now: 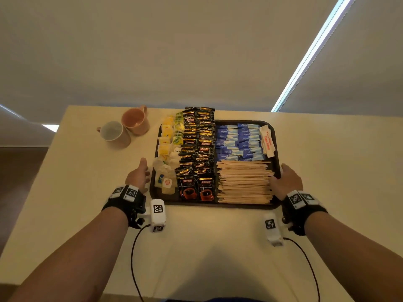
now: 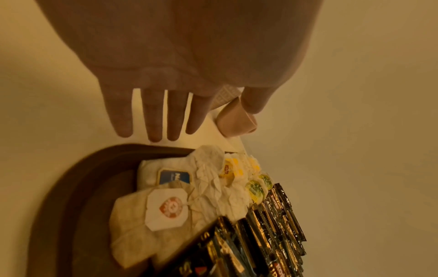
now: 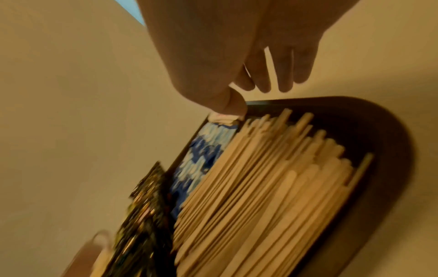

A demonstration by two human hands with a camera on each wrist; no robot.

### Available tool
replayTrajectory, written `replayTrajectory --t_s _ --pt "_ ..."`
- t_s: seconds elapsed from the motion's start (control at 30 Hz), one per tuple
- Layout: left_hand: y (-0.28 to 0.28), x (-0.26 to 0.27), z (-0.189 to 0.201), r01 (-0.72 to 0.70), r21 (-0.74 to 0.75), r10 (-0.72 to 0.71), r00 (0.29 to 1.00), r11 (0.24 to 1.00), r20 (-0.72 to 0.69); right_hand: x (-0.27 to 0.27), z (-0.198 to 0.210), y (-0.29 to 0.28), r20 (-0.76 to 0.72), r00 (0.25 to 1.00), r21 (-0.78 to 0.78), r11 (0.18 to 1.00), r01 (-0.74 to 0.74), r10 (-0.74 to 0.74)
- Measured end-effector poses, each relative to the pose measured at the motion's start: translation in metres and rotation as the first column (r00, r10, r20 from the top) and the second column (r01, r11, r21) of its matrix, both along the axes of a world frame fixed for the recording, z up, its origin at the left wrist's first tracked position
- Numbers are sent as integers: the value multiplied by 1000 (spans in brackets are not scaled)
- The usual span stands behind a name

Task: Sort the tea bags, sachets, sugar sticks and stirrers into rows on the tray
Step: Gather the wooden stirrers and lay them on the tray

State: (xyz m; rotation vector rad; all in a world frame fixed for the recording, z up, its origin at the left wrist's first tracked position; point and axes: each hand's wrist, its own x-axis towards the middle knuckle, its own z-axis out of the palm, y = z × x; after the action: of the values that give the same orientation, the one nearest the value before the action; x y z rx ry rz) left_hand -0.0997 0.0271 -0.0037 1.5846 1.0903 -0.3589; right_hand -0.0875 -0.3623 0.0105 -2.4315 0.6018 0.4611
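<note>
Dark tray set on pale worktop, filled in rows: tea bags at left, black coffee sachets next, blue sugar sticks far right, wooden stirrers near right. Two mugs seen far left of tray, touching. Left hand held beside tray's left edge, fingers straight, apart, nothing gripped. Right hand laid at right rim, fingers loosely extended. Counts of sachets, sticks, stirrers not countable.
</note>
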Motion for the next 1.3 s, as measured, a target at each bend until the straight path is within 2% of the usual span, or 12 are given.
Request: replayTrajectory --t_s 0.1,0.17,0.23,0.33,0.4,0.47,0.53,0.63,0.83,1.03,1.2,1.3 --pt "31 -10 -15 41 200 -59 995 979 83 9 12 18 193 957 -128 972 -196 218" --pt "55 -18 -14 42 279 -77 990 959 118 21 24 44 245 888 -177 918 -354 389" --pt "80 -19 -4 51 345 -93 990 937 107 40 42 81 266 802 -142 845 -516 535" --pt "126 -9 14 102 463 -151 986 881 71 77 67 151 200 656 -75 679 -730 728" --pt "154 5 23 182 544 -231 973 819 23 105 78 191 146 541 -99 557 -825 828" --pt "182 21 28 254 623 -301 953 740 -30 136 81 231 89 457 -143 465 -874 885" --pt "205 39 27 293 679 -355 933 673 -51 164 76 266 34 405 -216 403 -890 914" --pt "226 65 16 352 709 -443 894 611 -62 201 58 310 -20 402 -298 378 -876 915" --pt "239 98 -7 455 681 -569 820 575 -68 248 30 357 -118 388 -337 331 -881 914" --pt "242 103 -21 436 656 -595 803 617 26 258 19 383 -179 315 -341 241 -909 932" --pt "235 104 -20 393 668 -624 769 632 138 262 11 394 -170 355 -340 284 -897 919" --pt "230 102 -11 415 695 -667 735 587 124 261 9 393 -164 369 -346 297 -890 915"
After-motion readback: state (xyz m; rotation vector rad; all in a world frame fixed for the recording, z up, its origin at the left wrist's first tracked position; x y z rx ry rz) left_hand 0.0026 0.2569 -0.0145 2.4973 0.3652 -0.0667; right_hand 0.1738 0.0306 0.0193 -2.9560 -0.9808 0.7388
